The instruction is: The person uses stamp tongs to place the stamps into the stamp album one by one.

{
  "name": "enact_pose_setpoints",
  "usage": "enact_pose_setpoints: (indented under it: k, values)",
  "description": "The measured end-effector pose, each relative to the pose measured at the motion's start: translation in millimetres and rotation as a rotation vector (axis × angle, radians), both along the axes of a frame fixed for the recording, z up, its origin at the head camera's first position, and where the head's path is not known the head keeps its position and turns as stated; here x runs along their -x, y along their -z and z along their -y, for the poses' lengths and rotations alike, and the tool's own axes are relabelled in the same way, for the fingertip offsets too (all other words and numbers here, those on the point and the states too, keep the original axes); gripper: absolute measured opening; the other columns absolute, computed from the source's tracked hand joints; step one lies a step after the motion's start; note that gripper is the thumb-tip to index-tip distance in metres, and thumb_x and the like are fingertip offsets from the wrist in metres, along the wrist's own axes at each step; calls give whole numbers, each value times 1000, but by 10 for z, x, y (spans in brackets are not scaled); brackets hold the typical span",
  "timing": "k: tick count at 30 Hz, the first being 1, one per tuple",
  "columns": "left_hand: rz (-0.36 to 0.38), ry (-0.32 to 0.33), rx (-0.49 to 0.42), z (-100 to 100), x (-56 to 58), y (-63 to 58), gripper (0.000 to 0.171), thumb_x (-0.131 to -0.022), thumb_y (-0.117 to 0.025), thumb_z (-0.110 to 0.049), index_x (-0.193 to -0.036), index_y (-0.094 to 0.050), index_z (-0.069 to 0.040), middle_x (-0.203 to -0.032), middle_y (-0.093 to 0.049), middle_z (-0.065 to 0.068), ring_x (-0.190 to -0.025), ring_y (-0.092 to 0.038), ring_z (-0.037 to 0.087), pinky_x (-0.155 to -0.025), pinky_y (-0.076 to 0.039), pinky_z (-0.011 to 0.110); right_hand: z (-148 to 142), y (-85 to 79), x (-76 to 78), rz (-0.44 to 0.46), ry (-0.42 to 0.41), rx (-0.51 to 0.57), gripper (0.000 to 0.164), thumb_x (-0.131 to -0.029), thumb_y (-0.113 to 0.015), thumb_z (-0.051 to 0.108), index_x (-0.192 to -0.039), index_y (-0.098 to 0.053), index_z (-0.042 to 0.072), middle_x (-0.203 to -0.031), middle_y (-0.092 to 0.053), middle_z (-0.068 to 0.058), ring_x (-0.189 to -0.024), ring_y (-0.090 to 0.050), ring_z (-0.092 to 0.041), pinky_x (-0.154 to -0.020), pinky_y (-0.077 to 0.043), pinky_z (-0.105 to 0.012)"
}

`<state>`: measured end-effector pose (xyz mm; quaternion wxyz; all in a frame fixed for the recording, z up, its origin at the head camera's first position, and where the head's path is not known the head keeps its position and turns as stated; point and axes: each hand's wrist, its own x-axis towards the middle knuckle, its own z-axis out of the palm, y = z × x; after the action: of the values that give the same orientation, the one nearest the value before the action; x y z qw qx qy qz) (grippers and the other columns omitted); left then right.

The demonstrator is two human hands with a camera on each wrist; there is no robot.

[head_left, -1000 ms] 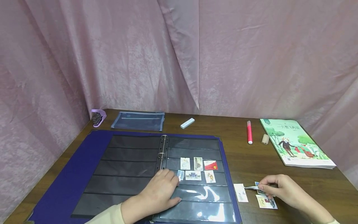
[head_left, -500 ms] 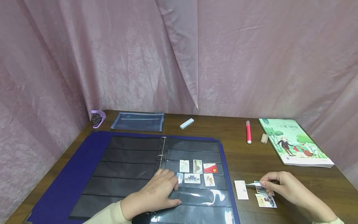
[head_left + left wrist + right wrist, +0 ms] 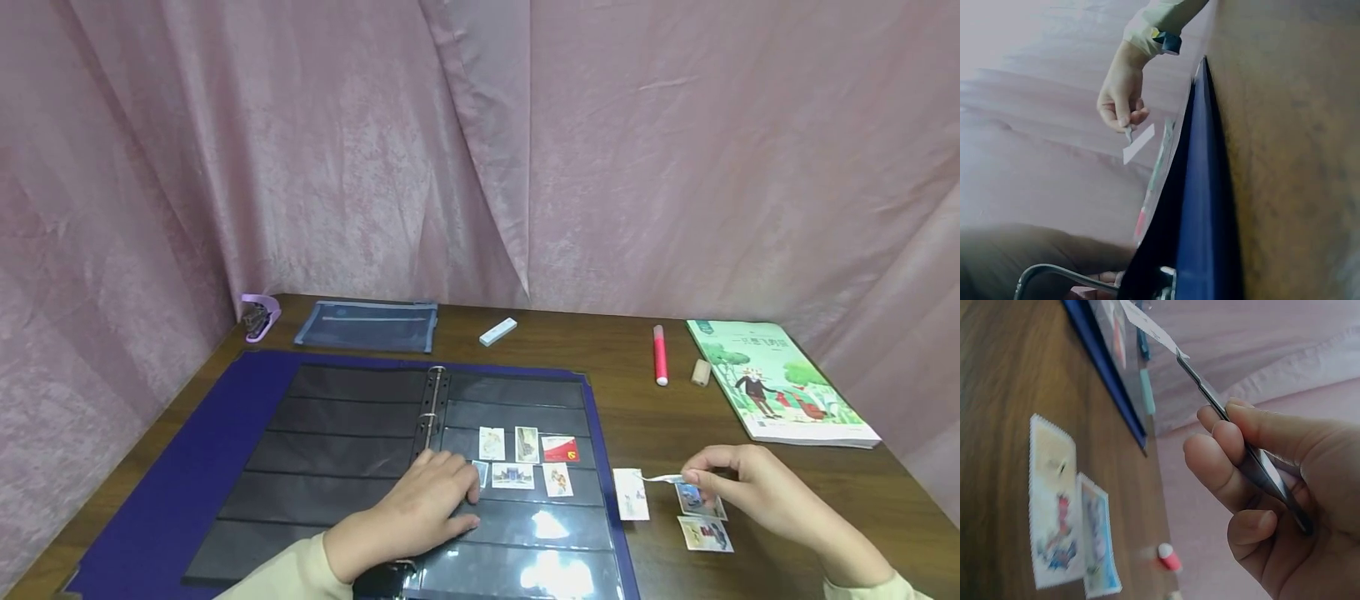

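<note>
In the head view my right hand (image 3: 761,493) pinches a pair of metal tweezers (image 3: 1261,476). The tweezers' tips grip a pale stamp (image 3: 632,495) by its corner, beside the album's right edge; the left wrist view shows this stamp (image 3: 1139,144) raised over the album. My left hand (image 3: 427,507) rests on the open stamp album (image 3: 322,417) by its ring spine, fingers relaxed. Several stamps (image 3: 513,476) sit in two rows of the right page, one partly hidden by my left fingers. Below my right hand lie a yellowish stamp (image 3: 705,535) and a blue-edged stamp (image 3: 696,502).
Behind the album are a purple stapler (image 3: 259,317), a blue mesh zip pouch (image 3: 367,326) and a small white box (image 3: 498,332). Toward the right lie a pink marker (image 3: 660,355), a beige cylindrical piece (image 3: 701,372) and a green picture book (image 3: 780,379). A pink curtain (image 3: 360,150) hangs behind.
My right hand has moved slightly up and left with the tweezers and the pale stamp, uncovering more of the blue-edged stamp. The left hand stays on the album.
</note>
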<state>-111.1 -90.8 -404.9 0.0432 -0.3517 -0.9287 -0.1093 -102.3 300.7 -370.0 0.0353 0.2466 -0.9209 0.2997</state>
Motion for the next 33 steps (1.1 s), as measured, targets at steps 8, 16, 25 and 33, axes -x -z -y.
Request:
enact_pose_setpoints:
  k: [8, 16, 25, 33]
  values:
    - [-70, -6, -73, -22, 37, 53, 14, -78, -64, -26, -74, -51, -25, -72, -48, -16, -71, -42, 2, -70, -32, 22, 208, -127, 52, 50, -42, 36, 7, -87, -57, 16, -84, -63, 17, -59, -55, 11, -55, -52, -3, -50, -38, -18]
    - [-24, -23, -158, -19, 67, 67, 15, -76, -68, -24, -75, -53, -24, -68, -46, -17, -68, -40, 0, -70, -33, 22, 488, -175, 157, 128, -70, 60, 12, -88, -56, 22, -86, -64, 14, -61, -57, 9, -57, -56, -3, -53, -44, -20]
    - [-44, -27, -216, -18, 89, 86, 19, -72, -69, -20, -77, -51, -23, -64, -42, -16, -64, -37, -2, -67, -32, 19, 757, -116, 249, 147, -69, 88, 17, -87, -56, 24, -85, -66, 10, -59, -57, 7, -57, -55, -3, -56, -43, -20]
    - [-6, -38, -227, -12, 89, 63, 19, -71, -64, -11, -77, -51, -22, -65, -43, -15, -64, -38, -1, -66, -31, 19, 964, -36, 280, 167, -16, 118, 22, -87, -57, 29, -84, -66, 9, -58, -58, 5, -55, -56, -6, -52, -41, -19]
